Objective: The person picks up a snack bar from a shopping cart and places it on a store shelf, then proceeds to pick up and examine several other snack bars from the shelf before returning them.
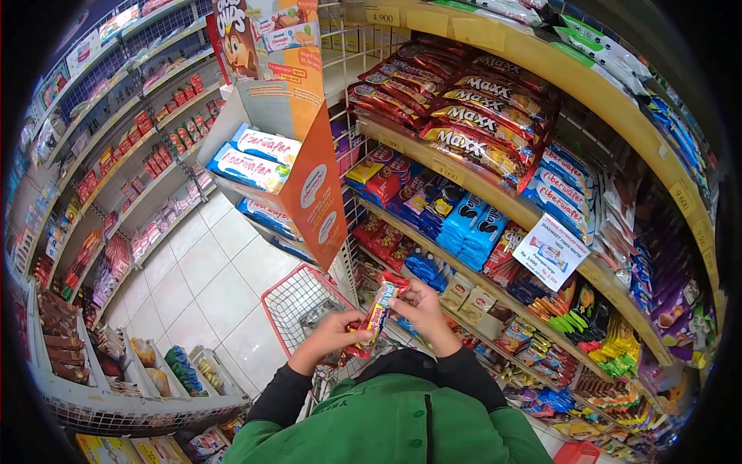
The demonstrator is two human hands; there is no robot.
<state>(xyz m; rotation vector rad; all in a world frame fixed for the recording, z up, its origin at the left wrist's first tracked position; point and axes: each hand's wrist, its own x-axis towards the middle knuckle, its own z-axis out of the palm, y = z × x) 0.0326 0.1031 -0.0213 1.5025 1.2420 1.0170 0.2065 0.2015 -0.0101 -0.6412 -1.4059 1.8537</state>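
A long, narrow snack packet (378,307) in red, blue and yellow is held upright in front of my green shirt (340,421). My right hand (421,311) pinches its upper part between thumb and fingers. Lower down, my left hand (334,337) grips the packet's bottom end, thumb across the wrapper. More red wrapper shows just under the left fingers. Behind and below both hands is a shopping cart (270,303) with a red rim and wire sides, partly hidden by my arms.
Shelves on the right carry red Maxx packs (483,116), blue wafer packs (558,193) and a white price sign (550,254). An orange cardboard display (315,197) holds Fiberwafer packs (251,166). Across the tiled floor (209,263), stocked shelves (139,178) curve along the left; wire baskets (147,410) stand lower left.
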